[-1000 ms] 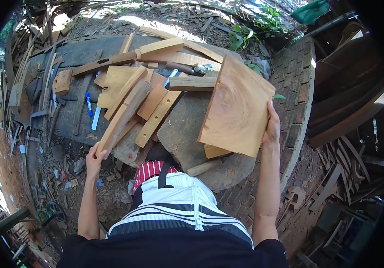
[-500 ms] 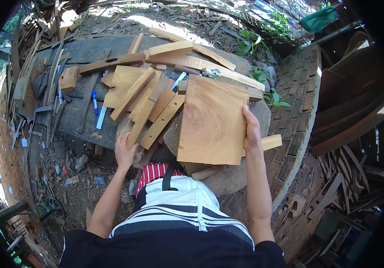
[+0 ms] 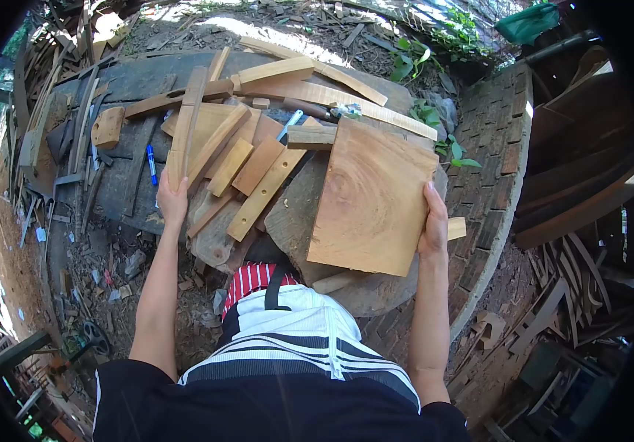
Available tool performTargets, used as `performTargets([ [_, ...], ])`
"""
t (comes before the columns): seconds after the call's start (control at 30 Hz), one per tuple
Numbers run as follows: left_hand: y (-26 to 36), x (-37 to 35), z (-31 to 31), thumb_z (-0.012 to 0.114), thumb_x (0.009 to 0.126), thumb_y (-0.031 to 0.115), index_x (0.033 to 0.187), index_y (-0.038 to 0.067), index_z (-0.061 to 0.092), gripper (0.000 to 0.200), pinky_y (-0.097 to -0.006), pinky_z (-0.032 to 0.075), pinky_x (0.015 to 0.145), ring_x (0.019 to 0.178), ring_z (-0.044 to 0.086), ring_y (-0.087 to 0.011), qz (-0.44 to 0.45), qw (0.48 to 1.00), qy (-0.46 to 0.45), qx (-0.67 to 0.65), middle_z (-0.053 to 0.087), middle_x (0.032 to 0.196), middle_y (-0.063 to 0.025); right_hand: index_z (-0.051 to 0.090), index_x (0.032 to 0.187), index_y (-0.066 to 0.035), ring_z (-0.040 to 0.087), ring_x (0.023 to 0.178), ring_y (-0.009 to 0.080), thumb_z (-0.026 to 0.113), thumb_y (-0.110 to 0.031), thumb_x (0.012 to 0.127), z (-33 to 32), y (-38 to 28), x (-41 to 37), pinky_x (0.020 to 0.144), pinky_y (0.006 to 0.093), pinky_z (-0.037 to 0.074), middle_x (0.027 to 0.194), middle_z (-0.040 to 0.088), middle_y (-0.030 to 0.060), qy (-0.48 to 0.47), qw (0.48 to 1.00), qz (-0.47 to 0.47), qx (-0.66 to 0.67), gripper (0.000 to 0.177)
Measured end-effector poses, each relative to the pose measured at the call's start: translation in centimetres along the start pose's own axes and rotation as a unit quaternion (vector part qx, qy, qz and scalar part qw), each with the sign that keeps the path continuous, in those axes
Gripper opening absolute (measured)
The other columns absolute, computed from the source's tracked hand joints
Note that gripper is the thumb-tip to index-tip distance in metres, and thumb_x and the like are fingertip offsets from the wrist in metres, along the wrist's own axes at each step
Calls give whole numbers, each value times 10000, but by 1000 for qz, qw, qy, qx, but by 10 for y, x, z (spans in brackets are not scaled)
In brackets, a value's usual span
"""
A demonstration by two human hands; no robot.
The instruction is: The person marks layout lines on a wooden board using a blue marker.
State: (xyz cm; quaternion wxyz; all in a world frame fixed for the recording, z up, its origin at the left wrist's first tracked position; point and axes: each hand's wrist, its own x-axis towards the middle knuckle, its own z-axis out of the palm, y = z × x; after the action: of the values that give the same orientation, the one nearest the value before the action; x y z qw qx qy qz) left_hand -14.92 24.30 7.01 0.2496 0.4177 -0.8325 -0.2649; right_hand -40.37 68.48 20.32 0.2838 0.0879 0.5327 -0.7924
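Observation:
My left hand (image 3: 173,200) is closed around the lower end of a long wooden strip (image 3: 188,121), which points away from me over the pile. At the right, my right hand (image 3: 433,225) grips the edge of a broad square board (image 3: 372,195) with swirling grain. The board is slightly turned and covers part of the surface beneath it. Between my hands lie a strip with drilled holes (image 3: 267,193), a short reddish block (image 3: 258,166) and a short pale block (image 3: 230,168). A squared wooden piece (image 3: 311,138) touches the board's upper left side.
A blue marker (image 3: 152,163) and a notched wood block (image 3: 107,127) lie on the dark bench (image 3: 122,184) at the left. Long curved pieces (image 3: 276,74) lie at the back. A brick ledge (image 3: 490,177) borders the right side, with scrap wood (image 3: 553,309) beyond it.
My left hand has moved left and away from me with the strip, uncovering the short blocks. The square board has shifted right and turned a little in my right hand.

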Motion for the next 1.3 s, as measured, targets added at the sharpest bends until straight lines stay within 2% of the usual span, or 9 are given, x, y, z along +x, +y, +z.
performTargets([
  [0.23,-16,31,2,695,853,227,1307,84,527,504,-422,468,930,1076,602,-369,-14,993,-99,69,621,1186,-186,562,1234,7,664,986,156,506,-262,1016,1,3,5,856,301,538,1140,664,91,24,999,-13,-19,351],
  [0.3,29,24,-1,671,876,226,1363,94,493,535,-408,442,968,1094,563,-357,157,933,86,311,568,1246,-174,565,1229,8,664,980,154,512,-265,1014,1,4,6,850,299,539,1131,667,88,22,1000,-4,-20,352],
  [0.33,43,29,2,623,920,236,1420,101,442,548,-401,424,988,1107,533,-347,224,947,65,220,511,1292,-171,569,1226,9,665,978,154,521,-271,1010,3,4,7,846,299,540,1128,668,87,13,1000,15,-18,357],
  [0.4,81,30,21,557,978,294,1455,100,398,539,-398,432,977,1105,548,-297,108,977,-181,-39,518,1299,-154,573,1223,9,665,976,154,529,-277,1006,11,7,9,841,298,541,1125,670,86,1,999,36,-19,362],
  [0.47,130,21,52,466,1014,446,1445,97,415,558,-377,433,979,1099,549,-235,-67,887,-314,-331,525,1306,-128,592,1207,9,668,959,155,545,-289,999,23,11,14,830,296,542,1112,677,90,0,997,65,-43,367],
  [0.53,179,18,67,389,1006,565,1427,101,439,628,-341,429,976,1093,543,-184,-214,773,-396,-447,543,1292,-90,609,1189,8,670,942,150,556,-294,993,34,14,22,819,291,541,1092,684,90,-8,996,66,-59,364],
  [0.63,209,22,90,374,989,614,1399,108,476,660,-312,426,961,1075,544,-178,-201,721,-473,-465,555,1271,-73,654,1123,11,675,870,128,585,-306,981,42,24,35,776,270,538,1014,705,80,-2,995,57,-76,353],
  [0.9,210,16,89,379,987,618,1307,74,539,650,-300,420,962,1065,536,-161,-228,722,-458,-466,559,1224,-72,664,1091,11,662,824,96,606,-307,975,40,31,33,744,247,529,972,710,55,3,995,45,-94,344],
  [1.3,211,9,86,157,907,793,1335,56,497,917,-346,400,1014,1117,537,-183,-190,706,-449,-513,526,1226,-90,647,1127,11,670,869,108,589,-269,985,22,13,38,770,248,534,1023,703,63,-34,993,53,-99,319],
])
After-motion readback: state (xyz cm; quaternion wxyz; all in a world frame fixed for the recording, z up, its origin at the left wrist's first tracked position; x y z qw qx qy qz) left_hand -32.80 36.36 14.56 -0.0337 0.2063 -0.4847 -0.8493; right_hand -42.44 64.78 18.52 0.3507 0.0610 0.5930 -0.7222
